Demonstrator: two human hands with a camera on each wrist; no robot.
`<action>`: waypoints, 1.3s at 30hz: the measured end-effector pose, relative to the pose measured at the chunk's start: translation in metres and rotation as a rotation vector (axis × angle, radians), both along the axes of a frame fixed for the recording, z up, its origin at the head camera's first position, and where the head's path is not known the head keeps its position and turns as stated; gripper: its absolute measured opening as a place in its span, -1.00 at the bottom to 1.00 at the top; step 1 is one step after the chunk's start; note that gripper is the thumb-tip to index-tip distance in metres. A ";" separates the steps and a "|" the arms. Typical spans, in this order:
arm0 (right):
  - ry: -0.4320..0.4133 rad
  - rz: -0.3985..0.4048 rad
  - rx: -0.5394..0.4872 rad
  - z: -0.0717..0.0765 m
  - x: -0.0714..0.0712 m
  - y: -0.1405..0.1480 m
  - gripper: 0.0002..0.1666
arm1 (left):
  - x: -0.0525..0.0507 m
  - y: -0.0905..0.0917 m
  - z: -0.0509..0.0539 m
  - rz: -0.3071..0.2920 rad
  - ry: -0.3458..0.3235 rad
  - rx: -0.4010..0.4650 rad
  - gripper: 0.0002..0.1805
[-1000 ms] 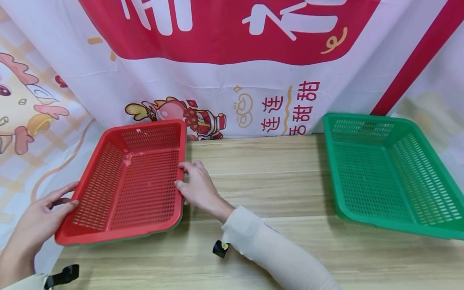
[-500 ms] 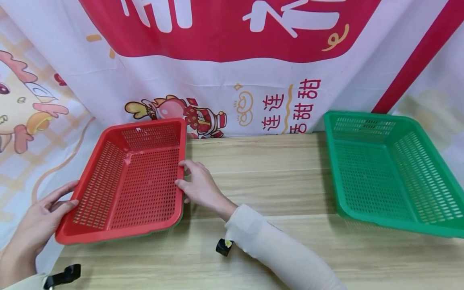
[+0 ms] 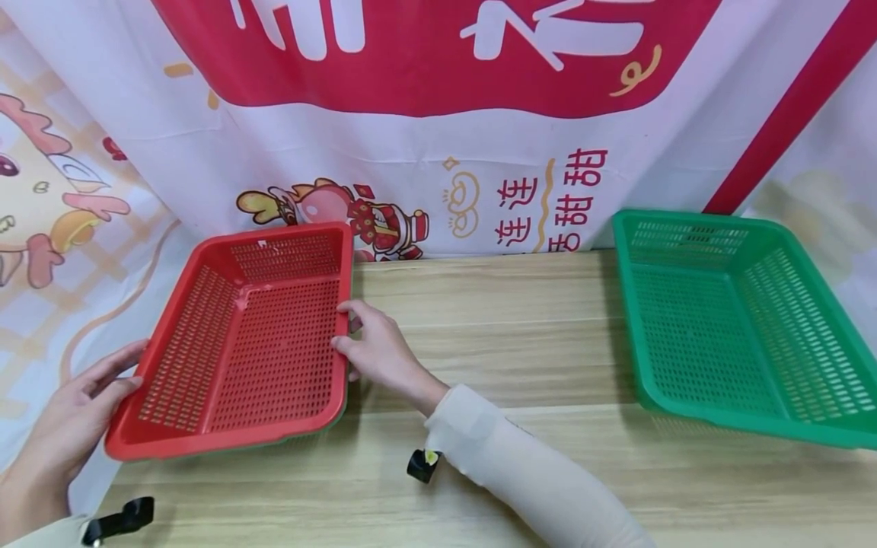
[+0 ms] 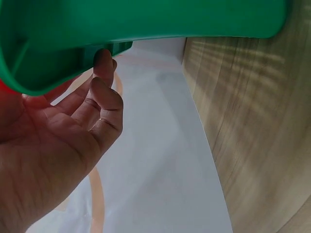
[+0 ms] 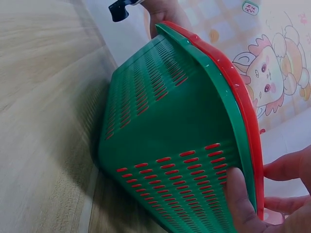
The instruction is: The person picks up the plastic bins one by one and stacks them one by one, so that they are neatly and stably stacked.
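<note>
A red plastic basket with slotted walls sits nested inside a green basket, at the left of the table. From the head view that outer green basket is mostly hidden. My left hand holds the left rim near its front corner, thumb at the red edge; in the left wrist view its curled fingers reach under the green rim. On the opposite long side, my right hand pinches the stacked rims, its digits over the red edge and against the green wall in the right wrist view.
Another green basket stands at the right of the wood-grain table. A printed cloth hangs along the back, and cartoon-patterned cloth covers the left side.
The left thumb has slid slightly outward along the red rim. The right hand keeps its grip, and the baskets stay almost where they were.
</note>
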State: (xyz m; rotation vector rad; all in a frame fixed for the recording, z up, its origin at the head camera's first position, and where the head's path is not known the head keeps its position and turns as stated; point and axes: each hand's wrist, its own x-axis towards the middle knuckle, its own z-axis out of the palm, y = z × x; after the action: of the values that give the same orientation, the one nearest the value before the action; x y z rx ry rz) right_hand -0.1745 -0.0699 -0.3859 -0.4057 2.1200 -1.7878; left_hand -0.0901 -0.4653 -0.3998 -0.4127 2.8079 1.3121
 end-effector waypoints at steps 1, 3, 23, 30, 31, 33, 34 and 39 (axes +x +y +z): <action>-0.005 -0.003 -0.004 0.000 0.000 0.000 -0.40 | 0.000 0.000 0.000 -0.001 -0.002 -0.006 -0.34; -0.010 -0.010 -0.002 0.000 -0.001 0.000 -0.39 | -0.002 0.001 0.001 -0.004 -0.011 -0.022 -0.34; -0.033 -0.007 -0.014 0.000 -0.002 0.001 -0.36 | -0.001 0.007 0.001 -0.010 0.017 0.077 -0.32; 0.000 -0.014 -0.005 -0.003 -0.003 0.007 -0.37 | 0.000 0.009 -0.001 -0.021 0.010 0.100 -0.31; 0.002 -0.013 -0.004 -0.003 -0.003 0.009 -0.37 | 0.000 0.010 -0.002 -0.021 0.006 0.100 -0.31; 0.004 -0.009 -0.004 -0.003 -0.003 0.011 -0.36 | 0.000 0.011 -0.002 -0.023 0.001 0.128 -0.30; 0.005 -0.006 -0.005 -0.004 -0.004 0.013 -0.35 | 0.000 0.011 -0.003 -0.028 0.006 0.168 -0.29; 0.008 -0.002 0.001 -0.004 -0.006 0.022 -0.35 | 0.001 0.014 -0.004 -0.092 0.076 0.421 -0.29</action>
State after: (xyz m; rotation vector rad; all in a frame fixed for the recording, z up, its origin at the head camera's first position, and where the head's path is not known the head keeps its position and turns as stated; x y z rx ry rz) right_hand -0.1802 -0.0482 -0.3895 -0.4106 2.1274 -1.7892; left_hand -0.0892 -0.4508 -0.4035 -0.2183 2.4665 1.8672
